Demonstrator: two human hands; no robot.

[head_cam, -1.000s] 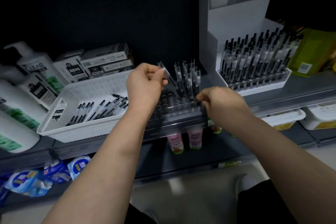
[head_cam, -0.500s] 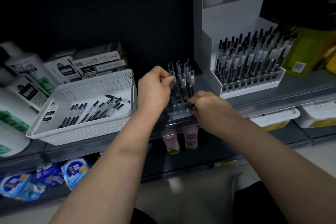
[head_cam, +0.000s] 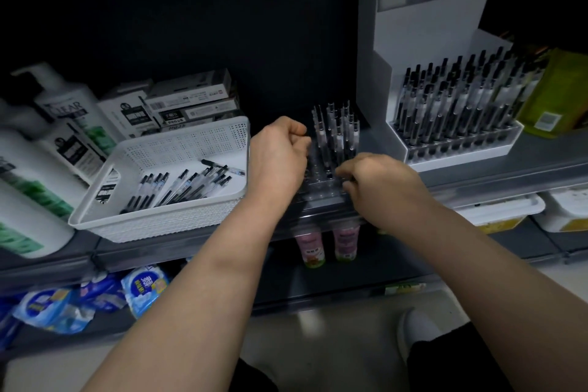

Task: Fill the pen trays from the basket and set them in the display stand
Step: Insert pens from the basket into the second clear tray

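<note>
A clear pen tray [head_cam: 321, 189] stands on the grey shelf between the basket and the stand. Several pens [head_cam: 337, 134] stand upright in its back rows, and its front holes are bare. My left hand [head_cam: 280, 156] is clenched at the tray's left side, its fingertips pinched on a pen [head_cam: 315, 134] that stands upright in the tray. My right hand [head_cam: 378, 183] grips the tray's front right corner. The white perforated basket [head_cam: 159, 226] to the left holds several loose pens [head_cam: 181, 184]. The white display stand [head_cam: 413, 25] at the right carries a full tray of pens [head_cam: 455, 102].
Shampoo bottles [head_cam: 60, 111] and small boxes [head_cam: 187, 99] crowd the shelf left of and behind the basket. A green packet [head_cam: 553, 95] leans right of the stand. Below the shelf edge are two pink bottles [head_cam: 327, 245], white tubs [head_cam: 499, 213] and blue packs [head_cam: 95, 299].
My left hand brought a tilted pen down to the tray and stood it upright at the left of the standing pens. My right hand stayed on the tray's right front.
</note>
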